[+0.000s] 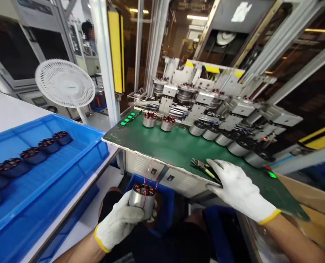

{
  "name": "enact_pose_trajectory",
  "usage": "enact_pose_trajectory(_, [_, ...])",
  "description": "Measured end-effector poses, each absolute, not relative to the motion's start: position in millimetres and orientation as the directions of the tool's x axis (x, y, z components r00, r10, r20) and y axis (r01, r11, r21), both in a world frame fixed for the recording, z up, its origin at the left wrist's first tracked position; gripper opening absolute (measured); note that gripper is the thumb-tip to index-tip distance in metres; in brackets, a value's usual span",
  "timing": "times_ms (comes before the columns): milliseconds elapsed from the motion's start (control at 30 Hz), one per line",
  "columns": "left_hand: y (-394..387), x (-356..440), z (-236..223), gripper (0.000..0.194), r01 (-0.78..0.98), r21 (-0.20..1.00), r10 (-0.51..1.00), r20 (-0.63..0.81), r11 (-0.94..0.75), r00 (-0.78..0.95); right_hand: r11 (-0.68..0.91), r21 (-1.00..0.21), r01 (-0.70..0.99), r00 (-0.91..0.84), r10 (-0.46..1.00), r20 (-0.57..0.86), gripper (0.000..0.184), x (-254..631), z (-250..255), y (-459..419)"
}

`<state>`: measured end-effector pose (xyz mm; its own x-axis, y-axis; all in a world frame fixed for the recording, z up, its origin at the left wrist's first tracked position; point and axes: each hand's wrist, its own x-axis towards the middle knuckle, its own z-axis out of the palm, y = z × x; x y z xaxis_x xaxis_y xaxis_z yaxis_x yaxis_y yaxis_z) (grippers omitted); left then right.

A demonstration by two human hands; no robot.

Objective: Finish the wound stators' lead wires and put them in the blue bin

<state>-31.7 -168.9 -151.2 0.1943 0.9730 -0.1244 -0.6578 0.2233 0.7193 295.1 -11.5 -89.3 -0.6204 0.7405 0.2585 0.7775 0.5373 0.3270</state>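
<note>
Wound motor stator (142, 200), steel-sleeved, with copper windings on top: I hold it upright in my left hand (118, 223), fingers wrapped around the sleeve, in the air just in front of the near edge of the green desk (162, 146) and above a blue bin (165, 197). Fine copper lead wires (145, 182) rise from the windings toward that edge.

My right hand (239, 186), in a white knit glove with a yellow cuff like the left, rests over the desk's near edge, clamped on the handles of a pair of diagonal cutters (203, 168). Their yellow-green grips lie under my fingers, and their steel head points away to the left across the green surface.

On the desk, two stators (149, 119) stand upright near a strip of green indicator lights (128, 118). Farther right, a row of silver stators (228, 138) sits against the winding machine (206, 95), whose pale metal fixtures hold further stators.

Left of the desk, a blue plastic tray (55, 193) on a white desk (9, 109) carries a line of dark-bodied stators (33, 155) lying in a row, with reddish windings showing. Beyond it stands a white fan (65, 83). A yellow safety light curtain (115, 54) runs up the machine's frame, and a person (88, 33) stands in the background, well apart from my hands. Cardboard (310, 193) shows at lower right.
</note>
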Motion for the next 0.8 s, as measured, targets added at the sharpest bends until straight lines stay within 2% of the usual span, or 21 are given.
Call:
enact_pose_trajectory(100, [-174,-29,-148,0.032,-0.624,0.748,0.974,-0.163,0.228,0.159,0.523,0.352,0.776,-0.606,0.772,0.19,0.049,292,-83,-25])
enact_pose_trajectory(167, [-177,-28,-146,0.035,-0.6,0.758,0.967,-0.204,0.255,0.153,0.55,0.311,0.775,-0.609,0.781,0.139,0.046,287,-78,-38])
enact_pose_trajectory(333, [-183,-30,-154,0.043,-0.478,0.809,0.94,-0.301,0.342,0.162,0.677,0.123,0.725,-0.685,0.728,0.03,0.047,255,-59,-80])
enact_pose_trajectory(433, [-185,-34,-161,0.045,-0.35,0.866,0.933,-0.312,0.356,0.177,0.714,-0.024,0.7,-0.713,0.695,-0.098,0.044,230,-48,-95])
enact_pose_trajectory(533, [-188,-39,-159,0.047,-0.167,0.908,0.922,-0.369,0.385,0.116,0.714,-0.156,0.682,-0.73,0.656,-0.192,0.051,215,-42,-98])
enact_pose_trajectory(633, [-190,-40,-152,0.047,-0.097,0.911,0.915,-0.395,0.402,0.079,0.703,-0.252,0.666,-0.746,0.622,-0.236,0.06,209,-41,-98])
enact_pose_trajectory(800, [-190,-37,-143,0.039,0.068,0.902,0.904,-0.427,0.425,0.008,0.682,-0.312,0.661,-0.75,0.6,-0.278,0.065,205,-40,-98])
